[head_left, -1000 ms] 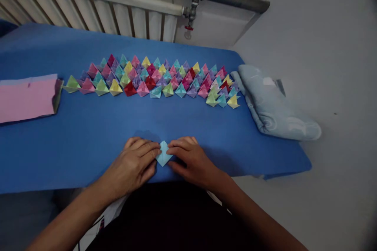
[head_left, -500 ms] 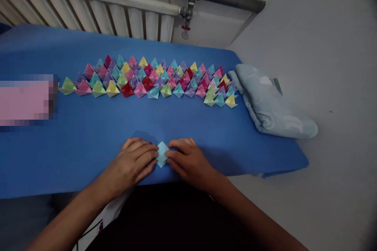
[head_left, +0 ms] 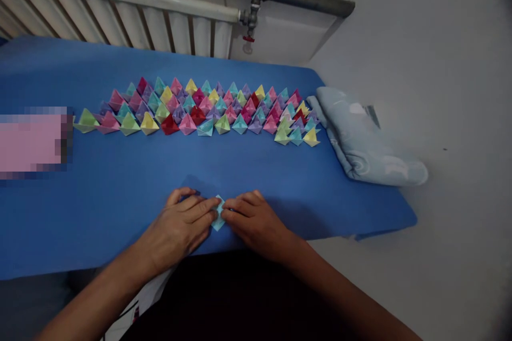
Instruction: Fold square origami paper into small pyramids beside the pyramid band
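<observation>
A small light-blue folded paper (head_left: 218, 222), diamond-shaped, lies on the blue-covered table close to its front edge. From its left side my left hand (head_left: 186, 221) closes in, fingertips pressed on the paper. My right hand (head_left: 256, 221) grips the opposite side, its thumb and index finger on the paper's right edge. Both hands hide much of the paper's middle. Beyond them stand rows of many-coloured origami boats (head_left: 205, 127), in pink, green, yellow, red, purple and blue.
A folded pale-blue patterned blanket (head_left: 360, 138) lies at the table's right end, beside the wall. At the left edge is a blurred pink item (head_left: 30, 141). A white radiator (head_left: 152, 26) and a metal pipe (head_left: 312, 0) with a red-handled valve run behind the blue table cover (head_left: 100, 186).
My fingers have moved further over the light-blue paper, so less of it shows, and it looks narrower. The view has shifted slightly.
</observation>
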Available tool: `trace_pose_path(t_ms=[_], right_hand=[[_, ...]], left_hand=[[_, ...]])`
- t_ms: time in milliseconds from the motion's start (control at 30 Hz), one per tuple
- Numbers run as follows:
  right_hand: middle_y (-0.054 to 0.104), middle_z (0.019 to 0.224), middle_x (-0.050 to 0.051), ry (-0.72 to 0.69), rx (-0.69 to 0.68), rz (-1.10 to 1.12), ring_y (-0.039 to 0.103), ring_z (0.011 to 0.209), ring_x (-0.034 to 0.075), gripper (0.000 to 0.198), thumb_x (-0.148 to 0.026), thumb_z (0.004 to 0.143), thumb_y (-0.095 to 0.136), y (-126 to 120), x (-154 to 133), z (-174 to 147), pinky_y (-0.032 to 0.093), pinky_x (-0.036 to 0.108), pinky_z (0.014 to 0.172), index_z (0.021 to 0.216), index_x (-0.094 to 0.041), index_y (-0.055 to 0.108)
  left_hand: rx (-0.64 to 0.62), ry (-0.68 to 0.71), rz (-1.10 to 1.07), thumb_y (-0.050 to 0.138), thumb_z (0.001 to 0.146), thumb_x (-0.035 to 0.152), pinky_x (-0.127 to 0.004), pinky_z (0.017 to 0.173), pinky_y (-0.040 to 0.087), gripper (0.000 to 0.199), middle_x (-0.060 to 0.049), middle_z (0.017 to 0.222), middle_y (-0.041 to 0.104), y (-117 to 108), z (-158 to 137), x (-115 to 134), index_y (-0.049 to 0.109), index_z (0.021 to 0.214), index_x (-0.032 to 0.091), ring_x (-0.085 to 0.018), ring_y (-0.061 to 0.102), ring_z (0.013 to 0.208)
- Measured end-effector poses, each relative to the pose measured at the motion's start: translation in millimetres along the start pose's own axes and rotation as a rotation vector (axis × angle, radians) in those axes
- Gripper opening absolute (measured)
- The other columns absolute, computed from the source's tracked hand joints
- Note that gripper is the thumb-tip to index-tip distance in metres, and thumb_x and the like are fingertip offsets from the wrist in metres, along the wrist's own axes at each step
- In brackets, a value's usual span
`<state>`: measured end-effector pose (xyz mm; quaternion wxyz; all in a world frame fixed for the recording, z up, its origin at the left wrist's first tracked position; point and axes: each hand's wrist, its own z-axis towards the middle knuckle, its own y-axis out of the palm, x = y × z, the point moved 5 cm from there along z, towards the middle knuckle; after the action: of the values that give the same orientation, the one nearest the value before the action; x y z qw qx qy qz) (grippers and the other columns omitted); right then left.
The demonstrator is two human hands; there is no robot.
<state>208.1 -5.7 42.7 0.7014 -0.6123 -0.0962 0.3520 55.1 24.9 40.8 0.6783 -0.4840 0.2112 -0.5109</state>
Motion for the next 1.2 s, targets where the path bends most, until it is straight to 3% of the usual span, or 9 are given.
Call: trace_pose_path(t_ms=[200,433,633,967,1200], right_hand=[[0.069,0.108,0.004,0.001,0.025,0.018,0.054,0.094,0.019,0.018,-0.018,0.098,0.047,-1.6,-0.5,0.0,0.035,0.037,0.086,0.106,-0.02,0.063],[0.067,0.096,0.006,0.079,0.016,0.042,0.055,0.088,0.019,0.014,-0.018,0.095,0.05,-0.3,0.9,-1.6,0.036,0.036,0.082,0.096,-0.019,0.064],[0.067,0.091,0.005,0.121,0.045,0.042,0.056,0.084,0.018,0.019,-0.019,0.098,0.045,1.4,0.7,-2.1,0.036,0.034,0.082,0.093,-0.019,0.063],[0.066,0.112,0.013,0.236,0.117,0.164,0.061,0.099,0.021,0.019,-0.022,0.098,0.045,-0.5,4.7,0.8,0.043,0.038,0.087,0.092,-0.017,0.062],[0.067,0.107,0.013,0.317,0.17,0.195,0.063,0.102,0.022,0.014,-0.017,0.091,0.052,2.7,8.9,8.4,0.048,0.038,0.087,0.082,-0.017,0.062]], left_hand=[[-0.094,0.035,-0.025,0.049,0.089,0.012,-0.041,0.098,0.033,0.024,-0.005,0.119,0.069,2.8,0.8,-3.2,0.063,0.108,0.021,-0.02,0.062,0.097],[-0.075,-0.016,-0.059,0.045,0.092,0.015,-0.041,0.099,0.034,0.025,-0.005,0.119,0.069,1.8,-1.7,-3.9,0.064,0.109,0.022,-0.02,0.061,0.1],[-0.085,-0.072,-0.086,0.045,0.095,0.021,-0.041,0.097,0.036,0.03,-0.006,0.116,0.069,2.5,0.4,-5.1,0.058,0.122,0.022,-0.02,0.061,0.099],[-0.084,-0.184,-0.227,0.047,0.097,0.026,-0.038,0.091,0.038,0.021,-0.004,0.112,0.069,2.3,4.0,-10.2,0.065,0.106,0.02,-0.019,0.059,0.096],[-0.02,-0.297,-0.172,0.045,0.098,0.026,-0.038,0.085,0.037,0.022,-0.003,0.101,0.069,4.1,7.4,-10.9,0.066,0.094,0.021,-0.019,0.059,0.089]])
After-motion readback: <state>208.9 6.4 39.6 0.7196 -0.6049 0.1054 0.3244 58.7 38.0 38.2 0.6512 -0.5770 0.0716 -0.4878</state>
